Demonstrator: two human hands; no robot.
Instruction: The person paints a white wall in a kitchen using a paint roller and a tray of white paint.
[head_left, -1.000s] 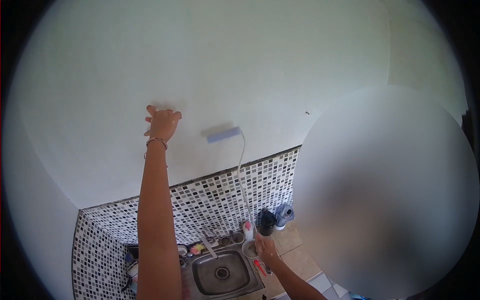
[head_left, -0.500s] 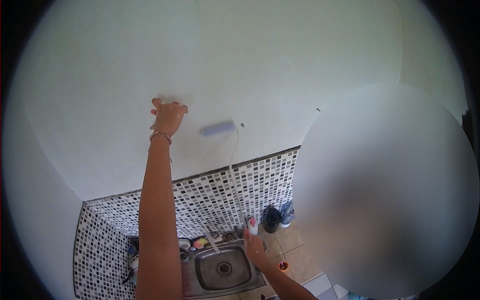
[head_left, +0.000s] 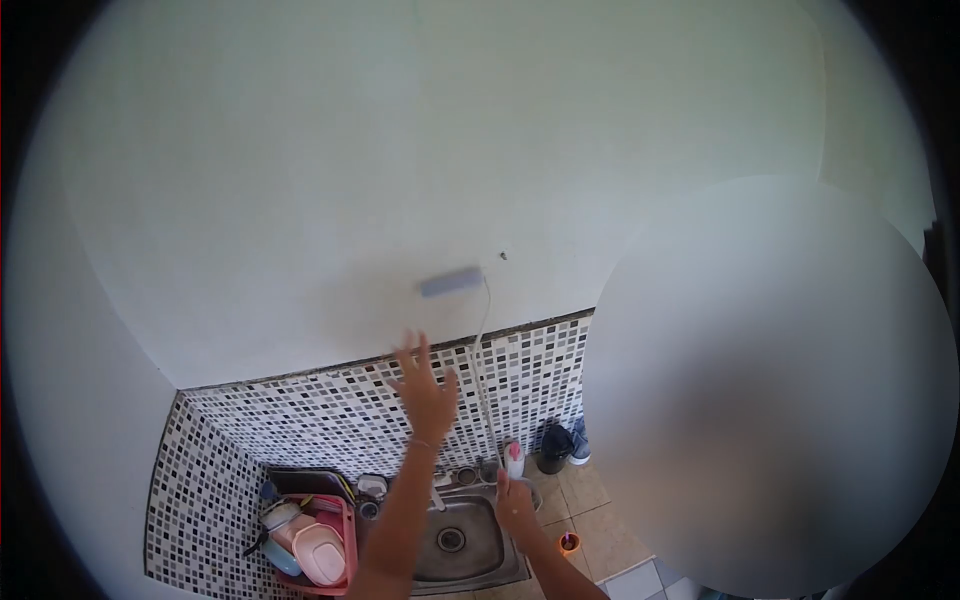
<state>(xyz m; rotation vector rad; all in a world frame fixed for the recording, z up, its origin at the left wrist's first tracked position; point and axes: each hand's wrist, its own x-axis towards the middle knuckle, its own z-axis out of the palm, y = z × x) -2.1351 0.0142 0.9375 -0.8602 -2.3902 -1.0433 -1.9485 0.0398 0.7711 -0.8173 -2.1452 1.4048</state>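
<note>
A paint roller [head_left: 451, 282] with a pale lavender sleeve is up against the wall, just above the tile border. Its thin white frame and pole run down past the tiles into my right hand [head_left: 515, 508], which is closed round the lower end over the right side of the sink [head_left: 462, 540]. My left hand [head_left: 428, 402] is raised in front of the mosaic tiles, left of the pole and below the roller. Its fingers are spread and hold nothing.
Lower left, a pink dish basket [head_left: 350, 540] holds plastic containers. Behind the sink are a faucet [head_left: 437, 497] and a white bottle [head_left: 514, 460]. A black container [head_left: 555, 447] and a small orange cup [head_left: 569, 543] stand to the right. A blurred round area [head_left: 770, 390] hides the right side.
My left hand has come down from the wall, moving right toward the pole. The roller sits slightly lower and farther right in view. My right hand keeps its hold. The dish basket has come into sight.
</note>
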